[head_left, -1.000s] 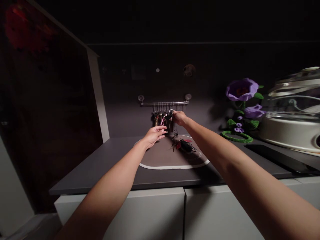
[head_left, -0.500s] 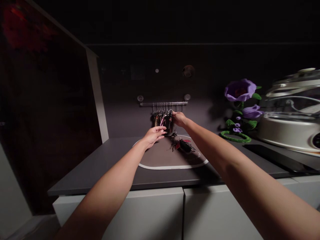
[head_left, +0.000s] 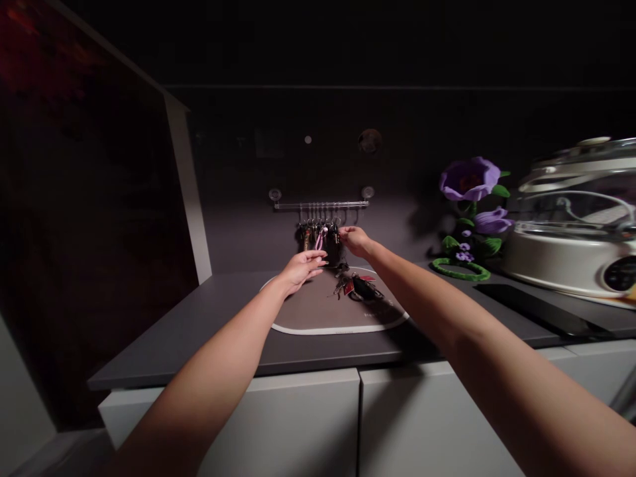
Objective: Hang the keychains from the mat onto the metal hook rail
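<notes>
"Keys in small metal bunches [head_left: 307, 237] hang in a row under that clear, straight plastic rail [head_left: 322, 205] on the dark wall. Which step is in hand, do you think?"

"Seeing to the bunch at the right end of the row, I'd judge. The person's right hand [head_left: 356, 241] is up there, fingertips drawn narrow, right by it."

"Is it gripping that bunch?"

"I can't tell; it's too dark and small from here to say whether the fingertips pinch it or are only beside it."

"And the left hand [head_left: 301, 270]?"

"Fingers stretched out and loosely parted, with nothing visible in them. It sits just below the slim pink strap [head_left: 319, 240] dangling among the keys."

"What lies under the row?"

"A dark, tangled bundle with flat red pieces [head_left: 366, 289], on the brown, rounded mat with a white rim [head_left: 308, 313], which rests on the smooth grey countertop [head_left: 199, 338]."

"So what does the next move call for?"

"A light touch, to my mind: the end bunch steadied by its rail, and the left hand kept off the strap, so that neighbouring bunches don't snag or drop."
</notes>
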Motion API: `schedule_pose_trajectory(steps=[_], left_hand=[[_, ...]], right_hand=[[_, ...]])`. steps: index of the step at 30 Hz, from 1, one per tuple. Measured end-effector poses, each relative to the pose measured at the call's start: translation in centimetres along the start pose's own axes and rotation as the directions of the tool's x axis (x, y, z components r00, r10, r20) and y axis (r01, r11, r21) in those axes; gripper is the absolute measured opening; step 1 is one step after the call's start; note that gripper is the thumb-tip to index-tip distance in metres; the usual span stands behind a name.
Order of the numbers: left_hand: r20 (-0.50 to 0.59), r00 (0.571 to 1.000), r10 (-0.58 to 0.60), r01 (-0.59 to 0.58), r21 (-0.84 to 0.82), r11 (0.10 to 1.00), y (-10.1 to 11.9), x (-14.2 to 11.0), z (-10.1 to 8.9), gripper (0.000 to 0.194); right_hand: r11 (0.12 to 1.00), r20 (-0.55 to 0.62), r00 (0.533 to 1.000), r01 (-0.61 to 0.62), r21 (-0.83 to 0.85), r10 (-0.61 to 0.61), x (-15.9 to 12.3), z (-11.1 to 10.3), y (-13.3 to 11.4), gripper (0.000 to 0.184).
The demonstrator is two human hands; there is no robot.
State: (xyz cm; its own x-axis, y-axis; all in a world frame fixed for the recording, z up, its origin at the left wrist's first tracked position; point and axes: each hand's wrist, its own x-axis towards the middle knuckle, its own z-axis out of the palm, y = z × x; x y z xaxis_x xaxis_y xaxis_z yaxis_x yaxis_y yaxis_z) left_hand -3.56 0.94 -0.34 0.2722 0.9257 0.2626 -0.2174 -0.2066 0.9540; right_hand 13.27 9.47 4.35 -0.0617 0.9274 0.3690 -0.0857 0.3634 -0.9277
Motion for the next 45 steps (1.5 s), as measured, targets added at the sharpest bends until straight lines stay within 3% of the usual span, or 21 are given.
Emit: schedule_pose_trajectory(steps=[7, 17, 19, 22, 26, 29, 35, 41, 45], left_hand=[[0.013, 1.0, 0.016, -0.016, 0.006, 1.0, -0.4, 0.2, -0.2, 0.021], [0.017, 1.0, 0.002, -0.003, 0.034, 0.999, -0.7, 0.4, -0.3, 0.02], [0.012, 1.0, -0.001, 0.0, 0.039, 0.999, -0.8, 0.4, -0.3, 0.02], [0.01, 1.0, -0.001, 0.0, 0.046, 0.999, -1.0, 0.4, -0.3, 0.02], [-0.01, 1.0, -0.005, 0.006, 0.051, 0.999, -1.1, 0.3, -0.4, 0.021], [-0.05, 0.999, -0.016, 0.018, 0.051, 0.999, -1.2, 0.3, -0.3, 0.021], [-0.093, 0.995, -0.035, 0.041, 0.066, 0.997, -1.2, 0.1, 0.2, 0.02], [-0.11, 0.992, -0.057, 0.064, 0.063, 0.996, -1.4, 0.1, 0.4, 0.019], [-0.112, 0.992, -0.056, 0.064, 0.07, 0.995, -1.6, 0.3, 0.3, 0.019]], right_hand=[[1.0, -0.006, 1.0, 0.005, -0.021, -0.005, -1.9, -0.8, 0.5, 0.011], [0.998, -0.137, 0.99, -0.04, 0.048, 0.046, -4.6, -1.8, 1.6, 0.019], [0.999, -0.137, 0.99, -0.045, -0.017, 0.042, -4.9, -2.2, 1.9, 0.018], [0.969, -0.151, 0.988, -0.024, -0.245, -0.014, -5.0, -2.7, 2.5, 0.014], [0.794, -0.117, 0.991, -0.014, -0.608, -0.072, -5.1, -3.2, 3.2, 0.003], [0.66, -0.112, 0.991, -0.037, -0.751, -0.073, -4.8, -3.1, 3.4, 0.007], [0.61, -0.177, 0.983, -0.111, -0.785, -0.049, -3.3, -2.9, 4.3, 0.016], [0.67, -0.235, 0.972, -0.161, -0.725, -0.021, -1.9, -3.2, 5.0, 0.018], [0.663, -0.228, 0.974, -0.169, -0.729, -0.003, -1.5, -3.1, 5.0, 0.016]])
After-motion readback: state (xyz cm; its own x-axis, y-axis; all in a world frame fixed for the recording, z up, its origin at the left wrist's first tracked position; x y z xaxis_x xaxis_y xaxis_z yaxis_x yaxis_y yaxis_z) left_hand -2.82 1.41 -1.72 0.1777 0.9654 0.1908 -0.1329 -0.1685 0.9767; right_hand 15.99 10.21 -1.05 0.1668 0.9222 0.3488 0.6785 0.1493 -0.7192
